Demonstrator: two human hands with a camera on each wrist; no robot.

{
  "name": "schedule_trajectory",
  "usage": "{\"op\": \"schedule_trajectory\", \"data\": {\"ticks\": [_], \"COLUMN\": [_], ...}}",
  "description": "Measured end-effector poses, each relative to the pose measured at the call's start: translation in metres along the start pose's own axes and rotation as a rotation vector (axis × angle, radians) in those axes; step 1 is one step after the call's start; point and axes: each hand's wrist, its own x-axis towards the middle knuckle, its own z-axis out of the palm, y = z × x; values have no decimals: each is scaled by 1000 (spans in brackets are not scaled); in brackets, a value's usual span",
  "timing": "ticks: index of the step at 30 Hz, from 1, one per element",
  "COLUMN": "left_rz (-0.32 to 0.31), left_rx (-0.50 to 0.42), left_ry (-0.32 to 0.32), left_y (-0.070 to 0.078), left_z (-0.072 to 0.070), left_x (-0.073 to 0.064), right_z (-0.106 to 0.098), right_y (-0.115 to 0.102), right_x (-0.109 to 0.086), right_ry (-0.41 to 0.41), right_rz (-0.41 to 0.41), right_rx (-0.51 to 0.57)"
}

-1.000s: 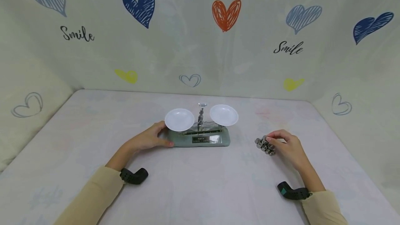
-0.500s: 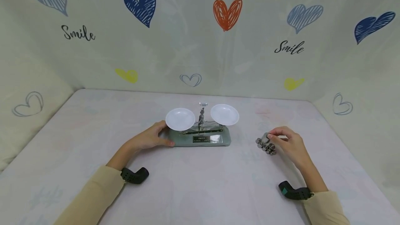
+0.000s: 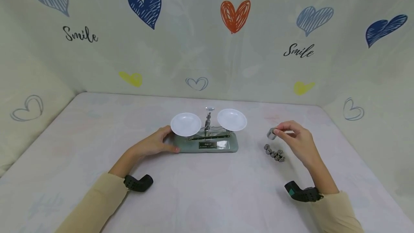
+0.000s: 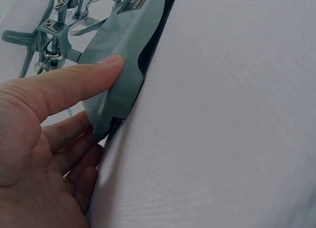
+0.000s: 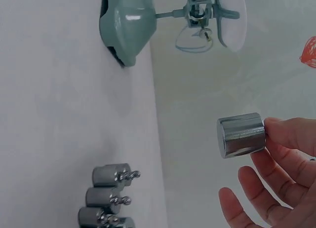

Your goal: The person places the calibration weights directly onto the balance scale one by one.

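Note:
A green balance scale (image 3: 187,145) stands on the table with two white pans (image 3: 185,124). My left hand (image 3: 151,144) holds the left end of its base, and in the left wrist view the thumb (image 4: 96,77) lies on the front with the other fingers behind. To the right of the scale, my right hand (image 3: 299,144) pinches a large cylindrical metal weight (image 5: 242,135) at its top end, where the fingertips hide the knob. This weight is tilted and raised off the table. Below it sits a cluster of several smaller knobbed weights (image 3: 274,154).
A pale cloth (image 3: 207,197) covers the table. Behind it hangs a white curtain (image 3: 194,53) printed with hearts and "Smile". Black wrist cameras (image 3: 139,183) are strapped to both forearms.
My right hand has lifted the large weight up and slightly left, out of the cluster. The smaller weights stay on the table. My left hand keeps its place on the scale.

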Motion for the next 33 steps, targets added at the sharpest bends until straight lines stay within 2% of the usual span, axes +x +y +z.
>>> {"op": "schedule_trajectory", "data": {"ticks": [8, 19, 23, 28, 33], "left_rz": [3, -7, -8, 27, 20], "left_rx": [-2, 12, 10, 29, 38], "left_ry": [-6, 2, 6, 1, 3], "left_y": [0, -2, -2, -2, -2], "left_z": [0, 0, 0, -1, -1], "left_x": [1, 0, 0, 1, 1], "right_z": [-2, 8, 14, 22, 30], "right_y": [-28, -60, -69, -75, -79], "right_x": [8, 22, 28, 33, 36], "right_ry": [3, 3, -1, -5, -12], "right_rz": [-43, -79, -100, -112, -122], "right_rx": [34, 84, 99, 105, 138]}}
